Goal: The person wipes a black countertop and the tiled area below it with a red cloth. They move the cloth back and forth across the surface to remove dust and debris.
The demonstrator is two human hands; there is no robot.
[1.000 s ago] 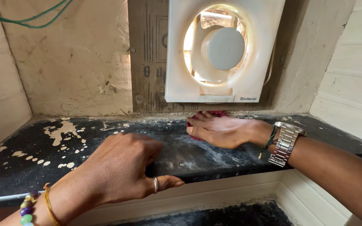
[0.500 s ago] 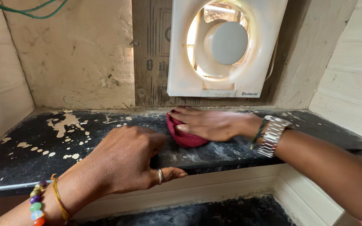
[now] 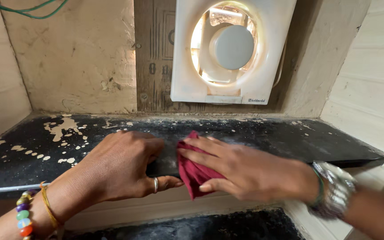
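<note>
One head camera looks slightly down, close, at a dark ledge (image 3: 290, 138) below a wall fan (image 3: 232, 49).

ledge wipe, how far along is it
Little looks finished: the black ledge keeps pale paint splashes at its left and a dusty film in the middle. In hand: the right hand presses a maroon cloth at the front edge; the left hand grips that edge.

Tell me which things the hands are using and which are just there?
Being used:
- right hand
- dark red cloth
- left hand
- black ledge

Just there:
- white wall fan
- green wire
- paint splashes
</note>
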